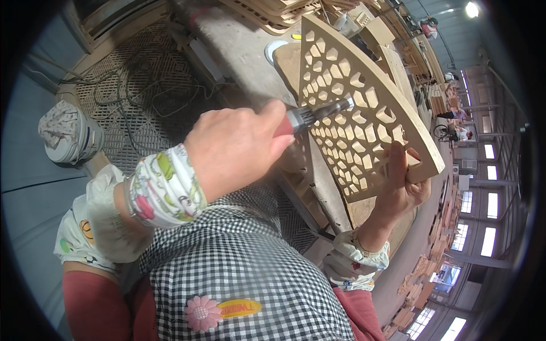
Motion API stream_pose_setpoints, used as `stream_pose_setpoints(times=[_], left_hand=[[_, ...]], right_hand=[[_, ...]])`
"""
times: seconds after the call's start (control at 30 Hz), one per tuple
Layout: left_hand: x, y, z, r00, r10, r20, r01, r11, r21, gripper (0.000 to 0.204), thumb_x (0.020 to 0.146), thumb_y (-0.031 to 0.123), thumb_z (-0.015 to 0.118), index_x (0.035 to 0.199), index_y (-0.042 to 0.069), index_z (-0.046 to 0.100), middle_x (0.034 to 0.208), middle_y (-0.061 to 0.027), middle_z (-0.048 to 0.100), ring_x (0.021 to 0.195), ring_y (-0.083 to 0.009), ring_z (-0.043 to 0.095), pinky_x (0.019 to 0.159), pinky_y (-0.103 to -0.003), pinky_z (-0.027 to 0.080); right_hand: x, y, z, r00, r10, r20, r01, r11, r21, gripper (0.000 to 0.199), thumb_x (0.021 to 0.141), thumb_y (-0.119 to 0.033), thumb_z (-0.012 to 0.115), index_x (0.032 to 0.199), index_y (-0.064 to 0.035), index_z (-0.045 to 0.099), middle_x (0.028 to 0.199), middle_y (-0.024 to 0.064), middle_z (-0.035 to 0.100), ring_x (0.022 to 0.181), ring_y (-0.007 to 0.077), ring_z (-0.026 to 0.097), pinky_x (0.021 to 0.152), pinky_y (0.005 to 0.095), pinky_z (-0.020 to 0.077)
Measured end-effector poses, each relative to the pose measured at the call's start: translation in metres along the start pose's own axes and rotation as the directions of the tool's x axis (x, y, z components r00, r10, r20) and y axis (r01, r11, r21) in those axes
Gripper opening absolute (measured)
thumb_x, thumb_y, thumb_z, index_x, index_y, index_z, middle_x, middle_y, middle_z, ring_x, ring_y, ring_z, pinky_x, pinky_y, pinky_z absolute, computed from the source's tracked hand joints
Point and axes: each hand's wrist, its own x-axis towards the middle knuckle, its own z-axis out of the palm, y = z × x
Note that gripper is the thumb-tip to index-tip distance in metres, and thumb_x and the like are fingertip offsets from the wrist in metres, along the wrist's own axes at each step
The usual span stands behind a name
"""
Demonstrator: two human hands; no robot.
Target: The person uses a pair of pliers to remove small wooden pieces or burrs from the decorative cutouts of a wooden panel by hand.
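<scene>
My left hand (236,148) is closed around a rotary tool (310,117) with a red body and a dark, metallic front end. The tool's tip lies over the face of a pale wooden lattice panel (372,133), which is cut through with several rows of angular holes. A thick curved edge runs along the panel's far right side. At its lower right corner, my right hand (406,182) grips the panel, with fingers against the pierced face. The panel stands tilted above the workbench. Whether the tip touches the wood I cannot tell.
The dusty workbench (236,42) carries a white round dish (274,52) and more slatted wooden pieces (267,14). At left, a white bucket (88,139) with cloth on top stands by patterned floor matting (159,62) crossed by cables. Other people (463,133) are far off at right.
</scene>
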Motion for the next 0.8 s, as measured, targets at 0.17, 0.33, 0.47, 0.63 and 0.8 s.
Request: stream_pose_setpoints(times=[0.17, 0.33, 0.47, 0.63, 0.8], left_hand=[[0.002, -0.003, 0.002, 1.0, -0.014, 0.02, 0.015, 0.999, -0.029, 0.039, 0.102, 0.038, 0.068, 0.116, 0.004, 0.056, 0.078, -0.0188, 0.073, 0.071, -0.0395, 0.074, 0.06, -0.05, 0.058], [-0.002, -0.007, 0.01, 0.994, -0.067, 0.088, 0.076, 0.991, -0.11, 0.036, 0.102, 0.036, 0.068, 0.114, 0.004, 0.057, 0.082, -0.0204, 0.074, 0.076, -0.0419, 0.074, 0.064, -0.052, 0.058], [-0.025, -0.029, 0.018, 0.955, -0.128, 0.268, 0.202, 0.941, -0.271, 0.033, 0.104, 0.033, 0.065, 0.118, 0.005, 0.059, 0.086, -0.0226, 0.074, 0.079, -0.0448, 0.073, 0.068, -0.052, 0.056], [-0.041, -0.035, 0.05, 0.936, -0.129, 0.328, 0.265, 0.871, -0.413, 0.033, 0.105, 0.033, 0.063, 0.121, 0.004, 0.059, 0.084, -0.0226, 0.073, 0.077, -0.0449, 0.072, 0.066, -0.051, 0.055], [-0.028, -0.039, 0.073, 0.916, -0.099, 0.389, 0.287, 0.838, -0.464, 0.032, 0.108, 0.035, 0.061, 0.118, 0.004, 0.058, 0.081, -0.0209, 0.073, 0.07, -0.0419, 0.072, 0.061, -0.048, 0.055]], right_hand=[[0.0, 0.003, -0.001, 1.0, -0.01, 0.021, 0.009, 0.999, 0.046, 0.021, 0.091, 0.002, 0.085, 0.109, 0.0038, 0.074, 0.074, 0.0003, 0.069, 0.065, 0.0042, 0.059, 0.059, 0.0195, 0.0426], [0.017, -0.001, -0.002, 0.996, 0.082, 0.026, -0.084, 0.994, 0.075, 0.022, 0.092, 0.0, 0.084, 0.11, 0.0025, 0.072, 0.074, 0.0045, 0.071, 0.064, 0.0068, 0.064, 0.057, 0.02, 0.0447], [0.06, -0.019, -0.024, 0.974, 0.178, 0.141, -0.168, 0.982, -0.082, 0.027, 0.09, -0.01, 0.086, 0.111, 0.0014, 0.073, 0.085, 0.0091, 0.076, 0.07, 0.0088, 0.069, 0.056, 0.0212, 0.0468], [0.085, -0.044, 0.01, 0.858, 0.276, 0.433, -0.061, 0.892, -0.448, 0.024, 0.092, -0.023, 0.08, 0.102, -0.0013, 0.08, 0.081, 0.0065, 0.077, 0.07, 0.0097, 0.071, 0.06, 0.0248, 0.0524], [0.092, -0.023, 0.059, 0.674, 0.398, 0.622, 0.072, 0.803, -0.592, 0.029, 0.093, -0.03, 0.077, 0.103, -0.0031, 0.082, 0.078, 0.0098, 0.078, 0.065, 0.0128, 0.072, 0.056, 0.029, 0.0523]])
